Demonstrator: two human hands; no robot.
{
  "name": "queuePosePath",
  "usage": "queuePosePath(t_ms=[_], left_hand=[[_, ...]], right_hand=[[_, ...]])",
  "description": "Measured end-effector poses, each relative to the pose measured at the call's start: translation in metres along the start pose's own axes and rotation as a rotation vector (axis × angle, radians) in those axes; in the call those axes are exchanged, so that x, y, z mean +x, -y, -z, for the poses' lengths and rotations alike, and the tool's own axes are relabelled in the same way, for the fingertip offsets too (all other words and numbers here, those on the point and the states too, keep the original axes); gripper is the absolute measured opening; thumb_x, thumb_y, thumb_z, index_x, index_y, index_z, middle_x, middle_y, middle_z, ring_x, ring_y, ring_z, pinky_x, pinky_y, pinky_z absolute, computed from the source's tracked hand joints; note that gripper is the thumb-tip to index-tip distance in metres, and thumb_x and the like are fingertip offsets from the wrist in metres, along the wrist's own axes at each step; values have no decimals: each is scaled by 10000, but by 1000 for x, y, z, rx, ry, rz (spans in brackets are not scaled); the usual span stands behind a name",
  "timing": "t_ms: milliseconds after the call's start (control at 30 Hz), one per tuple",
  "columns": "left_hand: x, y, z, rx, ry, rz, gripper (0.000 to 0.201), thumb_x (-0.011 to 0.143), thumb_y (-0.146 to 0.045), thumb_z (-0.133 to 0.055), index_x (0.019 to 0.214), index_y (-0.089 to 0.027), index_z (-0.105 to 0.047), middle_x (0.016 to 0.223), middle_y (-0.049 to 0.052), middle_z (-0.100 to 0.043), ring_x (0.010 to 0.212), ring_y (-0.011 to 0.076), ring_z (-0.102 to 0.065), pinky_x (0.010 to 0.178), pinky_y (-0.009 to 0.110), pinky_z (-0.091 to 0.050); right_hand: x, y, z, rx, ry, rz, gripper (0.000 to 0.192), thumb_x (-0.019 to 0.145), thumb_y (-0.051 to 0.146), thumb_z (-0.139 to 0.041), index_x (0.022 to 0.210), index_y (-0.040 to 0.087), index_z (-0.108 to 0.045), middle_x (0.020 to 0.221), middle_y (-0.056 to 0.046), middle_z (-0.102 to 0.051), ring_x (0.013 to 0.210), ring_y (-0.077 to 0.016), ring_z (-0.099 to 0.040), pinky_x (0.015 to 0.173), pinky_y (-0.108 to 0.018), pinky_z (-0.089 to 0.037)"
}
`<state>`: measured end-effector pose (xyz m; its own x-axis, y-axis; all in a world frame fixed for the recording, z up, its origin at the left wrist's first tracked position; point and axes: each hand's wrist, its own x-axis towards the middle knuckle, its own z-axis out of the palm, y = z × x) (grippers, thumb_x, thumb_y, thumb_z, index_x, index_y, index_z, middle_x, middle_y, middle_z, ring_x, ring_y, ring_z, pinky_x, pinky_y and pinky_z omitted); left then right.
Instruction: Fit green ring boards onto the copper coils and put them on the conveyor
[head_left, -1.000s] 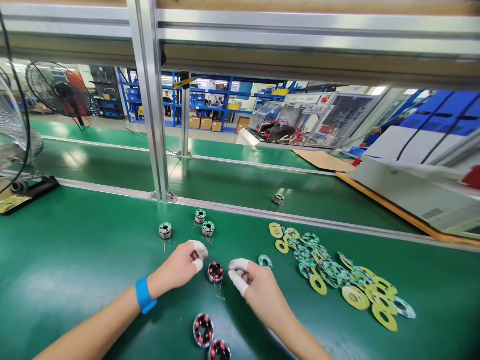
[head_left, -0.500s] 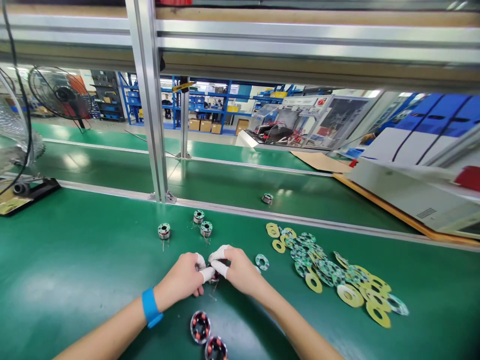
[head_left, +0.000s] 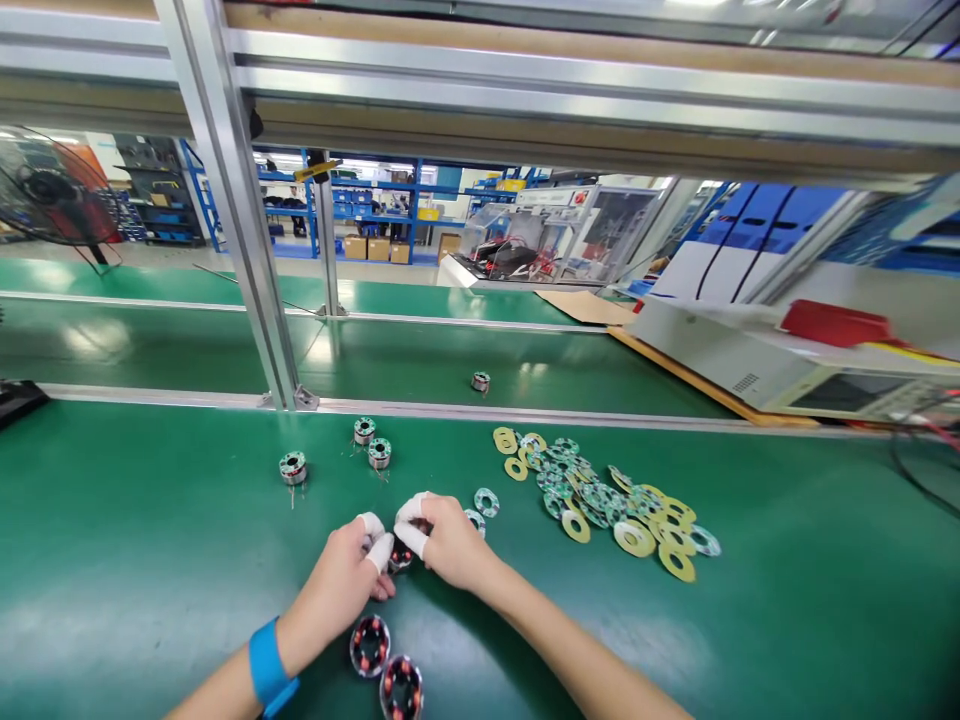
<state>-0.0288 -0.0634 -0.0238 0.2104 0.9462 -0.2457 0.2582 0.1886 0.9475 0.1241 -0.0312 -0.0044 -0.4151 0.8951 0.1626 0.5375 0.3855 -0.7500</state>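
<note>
A small motor stator [head_left: 401, 556] with dark and copper-red windings is between my hands, its top partly covered by fingers. My left hand [head_left: 356, 565], with white finger cots and a blue wristband, pinches its left side. The white-cotted thumb and finger of my right hand [head_left: 444, 540] close at its upper right. Two larger-looking stators, one at the left [head_left: 370, 645] and one nearer me [head_left: 401, 688], lie below my hands. Beyond them stand three stators topped with green boards: one at the left [head_left: 292, 468], one behind [head_left: 364, 431] and one in front [head_left: 379, 453].
Loose green ring boards [head_left: 487, 502] lie right of my hands, beside a spread pile of green and yellow rings [head_left: 600, 495]. Another stator [head_left: 481, 381] stands past the metal rail. An aluminium post [head_left: 232, 200] rises at the left; a grey-white instrument [head_left: 720, 350] is at the right.
The view has turned right, so the scene slides left. My hands have moved slightly apart at the tips, and more of the held stator's red windings shows.
</note>
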Motion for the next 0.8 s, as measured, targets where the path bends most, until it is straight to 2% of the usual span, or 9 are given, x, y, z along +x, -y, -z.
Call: queuePosePath(t_ms=[200,433,600,700,800], left_hand=[[1,2,1,-13,9,-76,176,776,-353,-424,711,-189,-431,506,-22,-569,467,139,-611,448,216,-472],[2,10,1,-10,6,-118,184,790,-358,-410,714,-192,-434,500,-23,-562,456,138,-594,454,224,-456],[3,10,-1,-32,13,-111,232,772,-418,-421,710,-195,-424,488,-32,-532,446,139,-585,439,220,-441],[7,9,-1,-36,52,-58,314,762,-508,-409,691,-202,-410,451,-39,-507,397,131,-546,398,209,-401],[11,7,4,-24,55,-22,404,765,-600,-360,662,-210,-393,429,-52,-467,346,118,-487,350,198,-327]], right_hand=[[-1,-4,-9,-9,-70,15,214,728,62,-540,564,168,-628,562,9,-576,585,-127,-509,562,-219,-366],[-4,-4,-11,-36,-108,26,218,741,85,-523,569,171,-626,564,0,-572,583,-134,-494,571,-241,-352],[-5,-5,-14,-33,-118,2,200,744,121,-524,598,172,-652,580,-15,-589,607,-150,-524,584,-256,-394],[-1,-11,-6,3,-69,-32,211,761,197,-530,598,167,-661,551,-7,-586,501,-130,-539,479,-226,-417],[3,-23,17,28,-65,-95,244,787,275,-502,678,159,-687,502,9,-560,383,-113,-515,368,-204,-407]])
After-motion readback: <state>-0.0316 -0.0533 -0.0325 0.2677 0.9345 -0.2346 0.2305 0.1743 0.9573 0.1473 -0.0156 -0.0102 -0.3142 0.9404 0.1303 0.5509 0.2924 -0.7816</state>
